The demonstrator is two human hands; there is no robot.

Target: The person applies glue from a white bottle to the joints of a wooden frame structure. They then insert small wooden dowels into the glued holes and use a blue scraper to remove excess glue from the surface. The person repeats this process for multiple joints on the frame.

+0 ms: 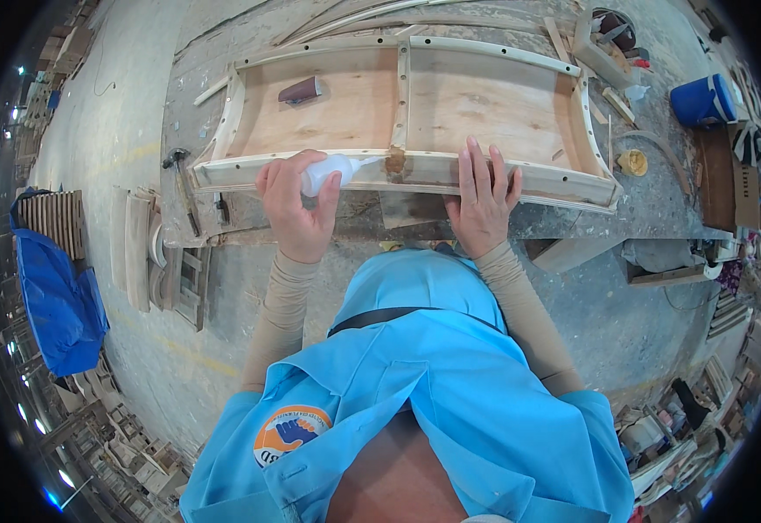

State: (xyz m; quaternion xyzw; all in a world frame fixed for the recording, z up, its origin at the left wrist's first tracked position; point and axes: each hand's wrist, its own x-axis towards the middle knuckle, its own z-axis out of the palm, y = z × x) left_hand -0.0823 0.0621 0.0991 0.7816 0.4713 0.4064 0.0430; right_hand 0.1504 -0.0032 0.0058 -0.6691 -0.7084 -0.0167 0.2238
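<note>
A curved wooden frame [337,164] with a plywood panel and a centre divider lies on the workbench. My left hand [297,205] is closed round a small white squeeze bottle [326,174], tilted so that its thin nozzle points right. The nozzle tip is close to a brown patch [395,166] on the near rail, where the divider meets it; whether they touch I cannot tell. Fingers stretched out, my right hand [482,196] rests on the near rail, right of the patch. A folded piece of brown sandpaper [300,91] lies on the panel's left half.
A hammer [182,187] lies at the bench's left edge. A wooden box with tools [602,52] stands at the far right, near a blue bucket [703,100]. A tub of yellowish paste [632,162] sits right of the frame. Wood strips [345,22] lie behind it.
</note>
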